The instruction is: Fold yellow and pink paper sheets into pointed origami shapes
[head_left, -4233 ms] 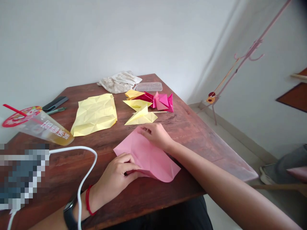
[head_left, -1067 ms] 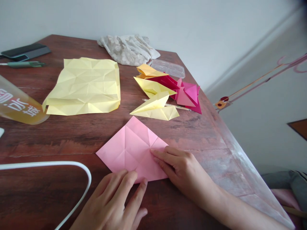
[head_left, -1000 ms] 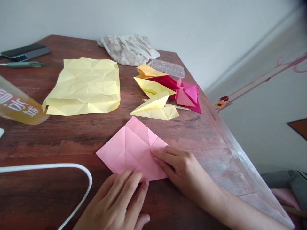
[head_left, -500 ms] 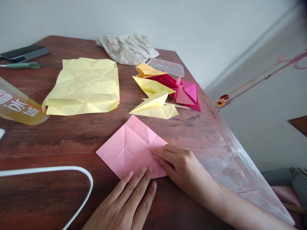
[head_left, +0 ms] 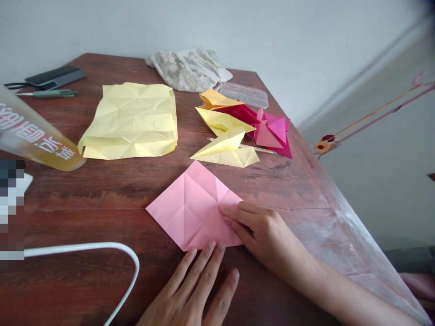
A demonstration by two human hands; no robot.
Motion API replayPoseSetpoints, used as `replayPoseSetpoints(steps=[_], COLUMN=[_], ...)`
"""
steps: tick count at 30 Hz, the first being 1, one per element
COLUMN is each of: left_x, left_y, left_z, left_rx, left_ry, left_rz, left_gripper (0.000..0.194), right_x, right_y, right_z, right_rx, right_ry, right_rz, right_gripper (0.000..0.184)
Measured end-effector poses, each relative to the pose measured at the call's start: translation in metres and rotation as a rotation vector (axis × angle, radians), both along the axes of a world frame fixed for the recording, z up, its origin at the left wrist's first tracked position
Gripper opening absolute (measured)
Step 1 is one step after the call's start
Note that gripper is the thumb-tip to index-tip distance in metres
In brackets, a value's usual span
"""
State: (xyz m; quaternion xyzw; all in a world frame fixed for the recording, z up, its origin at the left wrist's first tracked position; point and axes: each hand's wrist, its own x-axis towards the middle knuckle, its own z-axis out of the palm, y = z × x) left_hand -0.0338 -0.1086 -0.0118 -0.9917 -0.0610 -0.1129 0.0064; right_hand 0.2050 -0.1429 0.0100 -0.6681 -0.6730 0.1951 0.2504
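your right hand (head_left: 268,235) lies flat on the creased pink origami paper (head_left: 186,208), fingers together, pinching nothing. your left hand (head_left: 192,294) sits splayed open at its edge, holding nothing.

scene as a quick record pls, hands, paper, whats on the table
right hand: fingers flat on the pink origami paper
left hand: open, fingertips at the paper's lower edge
paper: creased square, flat, set as a diamond
surface: wooden table
nearby: creased yellow paper, folded yellow paper shapes, folded pink paper shapes
beyond: clear plastic tray, lace cloth
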Motion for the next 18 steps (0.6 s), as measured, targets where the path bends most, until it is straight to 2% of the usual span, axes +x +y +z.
replayPoseSetpoints(steps=[7,14,18], left_x=[0.0015,0.0047,0.0082], left_y=[-0.0091,-0.0080,-0.0105], left_z=[-0.0025,-0.0034,-0.0031], left_rx=[0.046,0.030,0.040], left_ry=[-0.004,-0.032,-0.026], left_rz=[0.040,0.052,0.076], left_gripper=[0.060,0.064,0.074], right_x=[0.0002,-0.0007,-0.0003], right_y=[0.0003,0.0015,0.0015], right_z=[0.0017,0.0019,0.0003], right_rx=[-0.020,-0.008,0.006], right_ry=[-0.012,-0.054,-0.072], right_rz=[0.001,-0.006,0.000], right_gripper=[0.026,0.025,0.025])
